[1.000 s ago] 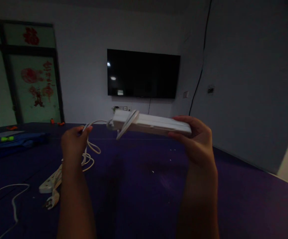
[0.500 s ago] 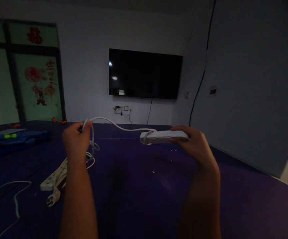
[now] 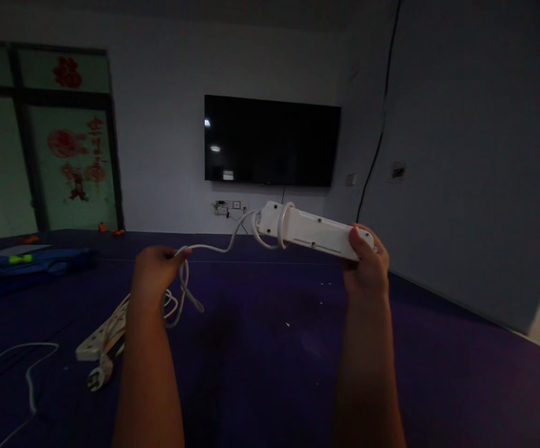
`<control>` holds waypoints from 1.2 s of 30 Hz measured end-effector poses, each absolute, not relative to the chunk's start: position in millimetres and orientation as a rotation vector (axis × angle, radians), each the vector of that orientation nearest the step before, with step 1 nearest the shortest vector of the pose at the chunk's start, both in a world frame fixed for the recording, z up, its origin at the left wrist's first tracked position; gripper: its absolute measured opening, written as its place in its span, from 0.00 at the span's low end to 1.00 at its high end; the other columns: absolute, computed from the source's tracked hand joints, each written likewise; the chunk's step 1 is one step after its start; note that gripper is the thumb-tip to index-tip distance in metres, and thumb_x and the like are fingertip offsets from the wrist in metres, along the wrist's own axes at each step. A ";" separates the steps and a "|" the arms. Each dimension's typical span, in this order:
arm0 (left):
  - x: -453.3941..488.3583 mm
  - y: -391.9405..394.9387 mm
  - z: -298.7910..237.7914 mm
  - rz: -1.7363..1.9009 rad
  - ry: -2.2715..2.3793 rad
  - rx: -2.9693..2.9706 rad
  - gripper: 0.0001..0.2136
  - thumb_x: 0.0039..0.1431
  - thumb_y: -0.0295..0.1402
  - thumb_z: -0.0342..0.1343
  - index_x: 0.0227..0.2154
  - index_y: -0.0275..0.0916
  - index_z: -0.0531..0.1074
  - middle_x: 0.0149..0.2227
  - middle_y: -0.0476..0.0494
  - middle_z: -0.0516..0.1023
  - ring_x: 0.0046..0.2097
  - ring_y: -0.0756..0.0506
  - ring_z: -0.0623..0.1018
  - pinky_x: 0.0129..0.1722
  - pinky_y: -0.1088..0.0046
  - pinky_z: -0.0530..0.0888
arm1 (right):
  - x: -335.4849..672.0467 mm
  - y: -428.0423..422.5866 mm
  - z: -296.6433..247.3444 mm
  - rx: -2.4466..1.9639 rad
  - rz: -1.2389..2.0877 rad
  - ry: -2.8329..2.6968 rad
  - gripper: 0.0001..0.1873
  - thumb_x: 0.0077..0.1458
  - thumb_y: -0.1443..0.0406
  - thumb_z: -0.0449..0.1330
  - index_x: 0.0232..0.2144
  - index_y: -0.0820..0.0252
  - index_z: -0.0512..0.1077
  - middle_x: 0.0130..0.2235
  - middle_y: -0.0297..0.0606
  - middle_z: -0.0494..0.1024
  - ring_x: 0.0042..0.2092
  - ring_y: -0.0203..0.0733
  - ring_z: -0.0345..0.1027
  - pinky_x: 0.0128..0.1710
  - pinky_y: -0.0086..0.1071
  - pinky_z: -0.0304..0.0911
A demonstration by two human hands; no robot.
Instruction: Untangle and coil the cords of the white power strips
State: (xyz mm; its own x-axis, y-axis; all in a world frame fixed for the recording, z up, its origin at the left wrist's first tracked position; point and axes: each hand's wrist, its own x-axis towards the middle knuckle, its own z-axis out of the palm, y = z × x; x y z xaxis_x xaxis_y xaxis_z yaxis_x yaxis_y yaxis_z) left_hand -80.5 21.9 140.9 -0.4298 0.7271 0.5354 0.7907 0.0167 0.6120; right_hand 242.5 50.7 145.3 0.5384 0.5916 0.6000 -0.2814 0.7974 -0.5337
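In my right hand (image 3: pixel 367 261) is a white power strip (image 3: pixel 321 233), gripped at its right end with the screwed underside facing me. Its white cord (image 3: pixel 214 248) loops around the strip's left end and runs across to my left hand (image 3: pixel 160 270), which pinches it between thumb and fingers. Below my left hand the cord hangs in loose loops. A second white power strip (image 3: pixel 95 344) lies on the purple surface beside my left forearm, its plug (image 3: pixel 99 373) in front of it; my forearm hides part of it.
A purple surface (image 3: pixel 260 373) spreads beneath my hands, with small white scraps on it. At the left lie blue cloth (image 3: pixel 60 260) and another white cable (image 3: pixel 30 373). A television (image 3: pixel 272 142) hangs on the far wall; a glass door (image 3: pixel 69 162) stands to the left.
My right hand has turned the power strip so its underside faces me and its left end is raised. My left hand has moved slightly right and down along with the cord.
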 end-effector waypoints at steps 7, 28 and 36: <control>-65.1 32.5 134.5 -1.271 -2.230 -1.989 0.14 0.41 0.42 0.57 0.12 0.38 0.69 0.13 0.50 0.63 0.23 0.46 0.69 0.24 0.73 0.59 | 227.2 50.2 151.6 -0.352 0.514 -0.747 0.17 0.36 0.57 0.66 0.27 0.61 0.68 0.24 0.29 0.63 0.24 0.30 0.59 0.21 0.26 0.59; -6.4 0.7 158.5 -2.552 -1.425 -2.137 0.10 0.38 0.37 0.63 0.18 0.35 0.72 0.17 0.51 0.67 0.21 0.53 0.65 0.20 0.76 0.60 | 194.1 28.6 153.9 -0.843 -0.363 -1.230 0.11 0.45 0.58 0.61 0.33 0.56 0.72 0.32 0.35 0.75 0.33 0.39 0.66 0.35 0.34 0.60; -20.4 10.1 159.6 -3.063 -1.268 -1.237 0.14 0.39 0.41 0.61 0.25 0.34 0.75 0.16 0.54 0.63 0.18 0.56 0.57 0.18 0.77 0.54 | 221.1 22.2 155.1 -0.816 -0.113 -1.453 0.12 0.42 0.58 0.62 0.30 0.57 0.74 0.27 0.32 0.74 0.26 0.35 0.63 0.27 0.30 0.57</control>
